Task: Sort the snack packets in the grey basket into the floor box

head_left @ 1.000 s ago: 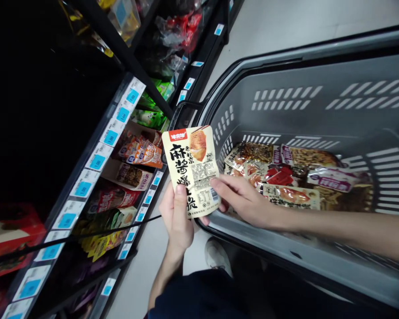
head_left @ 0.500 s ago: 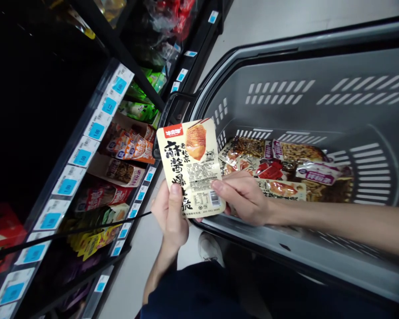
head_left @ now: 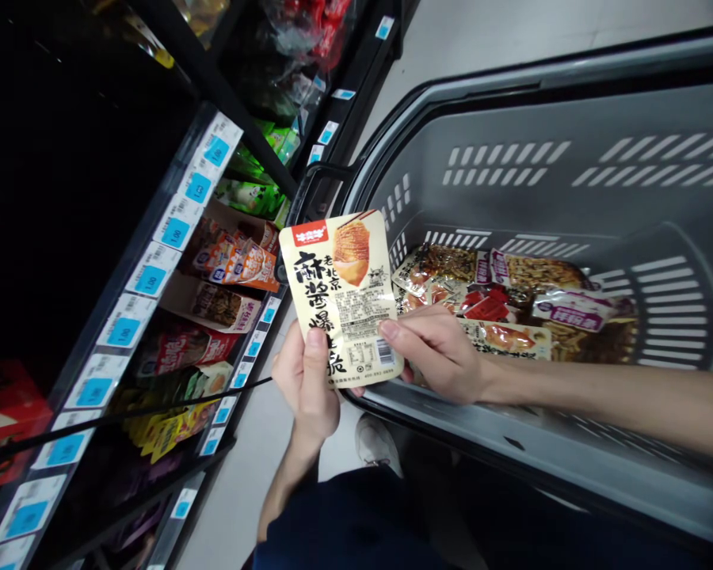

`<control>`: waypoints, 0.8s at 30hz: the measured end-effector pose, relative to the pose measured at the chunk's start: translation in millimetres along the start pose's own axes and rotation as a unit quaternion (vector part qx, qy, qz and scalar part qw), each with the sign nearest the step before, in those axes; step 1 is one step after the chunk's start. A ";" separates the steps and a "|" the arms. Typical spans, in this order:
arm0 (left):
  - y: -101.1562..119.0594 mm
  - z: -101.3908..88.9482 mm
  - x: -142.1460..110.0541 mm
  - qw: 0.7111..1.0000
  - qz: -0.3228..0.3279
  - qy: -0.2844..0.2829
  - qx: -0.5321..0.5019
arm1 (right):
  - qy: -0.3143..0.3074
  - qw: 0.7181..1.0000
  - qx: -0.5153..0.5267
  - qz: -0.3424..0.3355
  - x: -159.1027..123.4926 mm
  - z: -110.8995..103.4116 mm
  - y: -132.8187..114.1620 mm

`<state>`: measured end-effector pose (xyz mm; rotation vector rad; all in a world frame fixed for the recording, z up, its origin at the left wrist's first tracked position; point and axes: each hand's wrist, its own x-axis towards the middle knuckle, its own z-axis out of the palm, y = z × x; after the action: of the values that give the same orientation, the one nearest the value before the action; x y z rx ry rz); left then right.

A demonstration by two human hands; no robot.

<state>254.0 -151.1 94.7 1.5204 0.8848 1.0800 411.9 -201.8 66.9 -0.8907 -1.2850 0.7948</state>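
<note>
Risk: flat, cream, rectangular glossy pouch could drop to pale grey hard floor if both grips ease; slick surface, held by lower edges only. Pouch is up at left end of grey slotted plastic basket. Left hand: clamped on its left edge, thumb in front. Right hand: pinching right edge, fingers mostly hidden.
</note>
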 end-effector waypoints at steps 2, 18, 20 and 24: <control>-0.8 -0.1 -0.3 1.000 0.001 -0.001 0.005 | 0.000 1.000 -0.004 -0.002 0.2 -0.3 -0.6; -1.2 1.4 -0.3 0.999 0.030 0.011 0.036 | 0.121 0.988 -0.090 0.018 0.0 4.8 0.0; -1.1 1.2 -0.4 0.998 0.035 0.012 0.042 | 0.125 0.984 -0.120 -0.031 1.5 3.9 0.1; -0.8 0.5 -0.2 0.998 0.044 0.017 0.050 | 0.107 0.980 -0.161 -0.051 2.6 2.3 0.8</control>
<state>254.4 -151.3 93.7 1.6401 0.9149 1.1425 409.9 -198.9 67.4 -1.1260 -1.2739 0.4026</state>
